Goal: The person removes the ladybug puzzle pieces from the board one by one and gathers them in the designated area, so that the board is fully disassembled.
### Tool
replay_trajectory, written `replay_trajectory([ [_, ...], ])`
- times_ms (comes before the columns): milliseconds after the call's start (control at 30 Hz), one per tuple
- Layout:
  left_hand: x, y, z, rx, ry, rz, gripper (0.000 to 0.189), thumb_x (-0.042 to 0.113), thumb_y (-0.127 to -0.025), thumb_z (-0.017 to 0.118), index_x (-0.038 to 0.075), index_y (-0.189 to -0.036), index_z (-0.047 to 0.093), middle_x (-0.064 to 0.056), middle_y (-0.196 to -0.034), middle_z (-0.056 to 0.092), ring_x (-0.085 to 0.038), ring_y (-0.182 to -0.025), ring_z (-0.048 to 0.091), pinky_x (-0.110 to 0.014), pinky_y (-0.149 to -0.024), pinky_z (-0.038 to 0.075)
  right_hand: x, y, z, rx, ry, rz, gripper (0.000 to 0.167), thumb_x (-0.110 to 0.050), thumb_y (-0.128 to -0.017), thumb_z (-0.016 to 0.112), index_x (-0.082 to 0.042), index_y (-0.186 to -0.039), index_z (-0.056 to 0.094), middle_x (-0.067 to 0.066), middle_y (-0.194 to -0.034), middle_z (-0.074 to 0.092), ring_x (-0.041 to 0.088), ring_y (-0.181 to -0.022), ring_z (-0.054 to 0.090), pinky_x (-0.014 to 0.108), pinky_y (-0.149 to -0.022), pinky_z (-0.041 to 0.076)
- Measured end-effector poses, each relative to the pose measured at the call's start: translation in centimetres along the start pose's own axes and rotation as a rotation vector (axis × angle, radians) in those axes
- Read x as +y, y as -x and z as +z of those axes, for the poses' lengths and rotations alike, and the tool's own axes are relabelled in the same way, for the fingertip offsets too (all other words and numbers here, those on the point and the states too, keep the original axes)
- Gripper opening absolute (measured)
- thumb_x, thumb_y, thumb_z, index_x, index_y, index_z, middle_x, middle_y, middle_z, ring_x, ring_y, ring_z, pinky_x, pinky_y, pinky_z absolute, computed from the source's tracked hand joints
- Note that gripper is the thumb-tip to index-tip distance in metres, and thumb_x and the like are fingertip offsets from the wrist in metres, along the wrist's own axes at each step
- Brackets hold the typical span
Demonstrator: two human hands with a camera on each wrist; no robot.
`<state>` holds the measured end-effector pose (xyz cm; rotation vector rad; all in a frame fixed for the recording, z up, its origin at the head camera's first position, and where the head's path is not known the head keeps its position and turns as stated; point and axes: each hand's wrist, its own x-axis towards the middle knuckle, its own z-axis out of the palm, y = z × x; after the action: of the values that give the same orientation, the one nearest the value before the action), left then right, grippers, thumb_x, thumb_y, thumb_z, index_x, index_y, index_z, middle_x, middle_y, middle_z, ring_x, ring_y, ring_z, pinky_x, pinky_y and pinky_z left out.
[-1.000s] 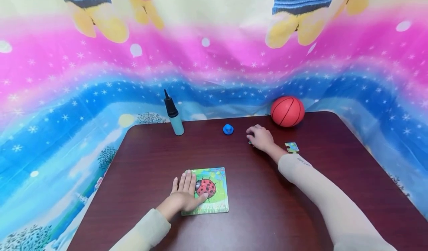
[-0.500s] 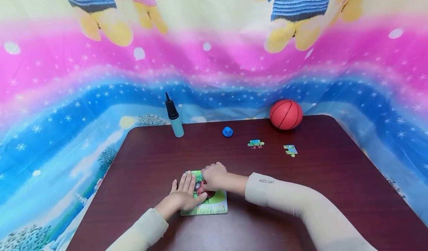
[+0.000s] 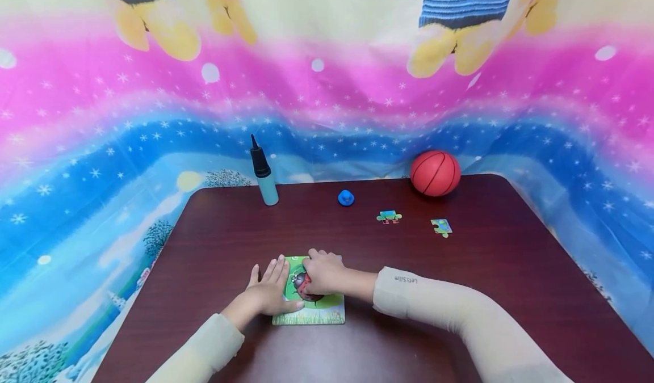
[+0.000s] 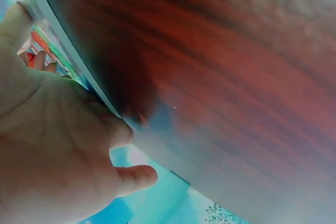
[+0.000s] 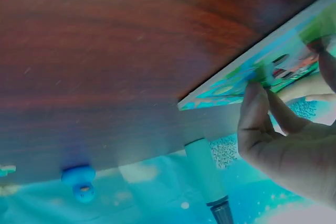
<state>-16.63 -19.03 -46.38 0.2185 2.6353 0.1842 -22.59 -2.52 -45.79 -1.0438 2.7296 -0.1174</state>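
Observation:
A square ladybug jigsaw puzzle point(image 3: 311, 315) lies flat on the table in the head view. My left hand point(image 3: 267, 293) rests with straight fingers on its left side. Over the upper right of the puzzle, my right hand point(image 3: 325, 274) has curled fingers, hiding part of the ladybug. In the right wrist view, its thumb and fingertips point(image 5: 255, 90) pinch at a puzzle piece point(image 5: 281, 69) in the picture surface; the piece's outline is mostly hidden. The left wrist view shows my left hand point(image 4: 58, 135) at the puzzle's edge.
Two loose jigsaw pieces, one red and green point(image 3: 390, 217) and one blue and green point(image 3: 441, 227), lie at the back right. A blue toy duck point(image 3: 346, 198), a red basketball point(image 3: 435, 173) and a teal hand pump point(image 3: 267, 184) stand along the table's point(image 3: 225, 230) far edge.
My right hand has come from the back right to the ladybug puzzle, leaving a loose jigsaw piece uncovered on the table. My left hand has stayed on the puzzle, shifting slightly left.

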Motion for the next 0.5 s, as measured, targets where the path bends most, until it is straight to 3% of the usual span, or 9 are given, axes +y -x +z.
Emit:
replay_trajectory([
  [167,-0.8,-0.9,0.8,-0.027,0.042,-0.06,0.12,0.085,-0.073,0.041,0.006,-0.15,-0.007,-0.009,-0.156,-0.019,-0.026,-0.143,-0.016,-0.056,-0.108,-0.014,-0.6,-0.2,-1.1,-0.128,-0.45,0.126,0.063,-0.035,-0.076,0.073,-0.004,-0.128,0.056,0.006,-0.103,0.048,0.019,-0.09,0.048,0.031,-0.07,0.047],
  [300,-1.0,-1.1,0.8,-0.034,0.059,-0.079,0.125,0.088,-0.069,0.039,0.005,-0.15,-0.008,-0.011,-0.155,-0.02,-0.026,-0.142,-0.017,-0.056,-0.108,-0.015,-0.9,-0.6,-1.4,-0.153,-0.756,0.248,0.068,-0.025,-0.078,0.072,0.002,-0.135,0.047,0.017,-0.129,0.047,0.029,-0.116,0.048,0.042,-0.09,0.046],
  [400,-0.7,-0.8,0.3,-0.036,0.054,-0.07,0.124,0.085,-0.071,0.042,0.003,-0.15,-0.005,-0.013,-0.156,-0.016,-0.028,-0.143,-0.014,-0.056,-0.107,-0.016,-1.0,-1.0,-1.3,-0.107,-0.95,0.356,0.056,-0.018,-0.077,0.073,0.005,-0.125,0.056,0.019,-0.131,0.051,0.031,-0.121,0.046,0.045,-0.095,0.043],
  [500,-0.2,-0.3,-0.1,-0.014,0.051,-0.063,0.121,0.08,-0.073,0.049,0.001,-0.15,0.001,-0.015,-0.157,-0.009,-0.03,-0.144,-0.008,-0.057,-0.108,-0.014,-1.0,-1.3,-1.0,-0.045,-1.083,0.465,0.036,-0.011,-0.074,0.071,0.004,-0.106,0.065,0.014,-0.115,0.06,0.027,-0.106,0.054,0.041,-0.086,0.047],
])
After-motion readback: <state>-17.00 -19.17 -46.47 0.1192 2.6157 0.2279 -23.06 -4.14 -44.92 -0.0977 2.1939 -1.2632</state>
